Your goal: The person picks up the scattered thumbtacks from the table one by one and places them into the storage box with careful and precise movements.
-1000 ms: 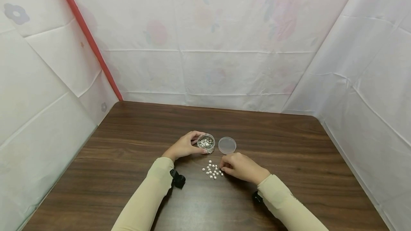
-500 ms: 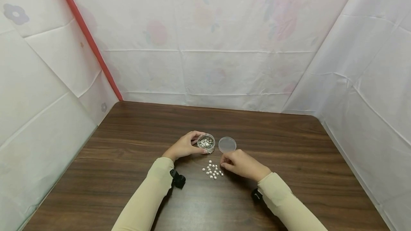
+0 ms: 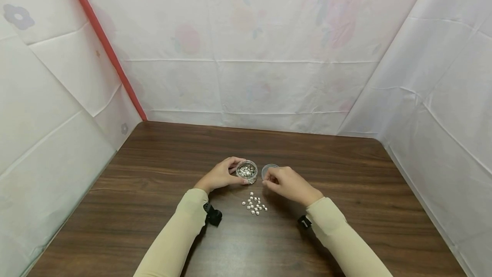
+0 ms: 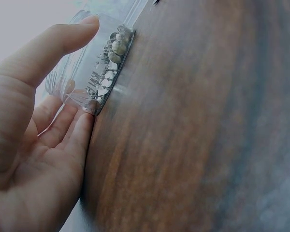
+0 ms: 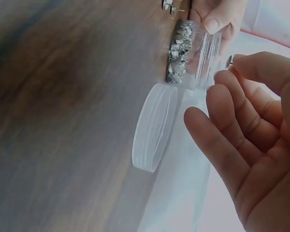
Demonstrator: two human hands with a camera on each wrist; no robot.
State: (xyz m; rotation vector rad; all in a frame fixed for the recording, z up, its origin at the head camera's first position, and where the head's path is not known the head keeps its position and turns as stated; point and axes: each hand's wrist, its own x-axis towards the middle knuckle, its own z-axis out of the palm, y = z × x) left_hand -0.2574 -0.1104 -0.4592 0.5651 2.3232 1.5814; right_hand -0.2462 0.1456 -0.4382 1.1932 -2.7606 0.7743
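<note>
In the head view, my left hand (image 3: 221, 175) holds a clear round jar (image 3: 250, 180) upright on the table, thumb on the near side and fingers on the far side. Silver thumbtacks (image 4: 106, 79) with round heads and thin pins fill the jar's lower part. My right hand (image 3: 294, 186) is above the table, right of the jar. Between its thumb and forefinger it pinches a small silver thumbtack (image 5: 229, 61), mostly hidden by the fingertips. Several loose thumbtacks (image 3: 255, 205) lie in a cluster in front of the jar.
A clear, shallow round lid (image 3: 268, 167) lies on the table just right of the jar, partly hidden by my right hand in the head view. The dark wooden table (image 3: 173, 144) is bounded by white printed cloth (image 3: 246, 89) at the back and sides.
My right hand has moved away from the loose thumbtacks, up and forward to beside the jar, now covering part of the lid. The left hand and jar stay in place.
</note>
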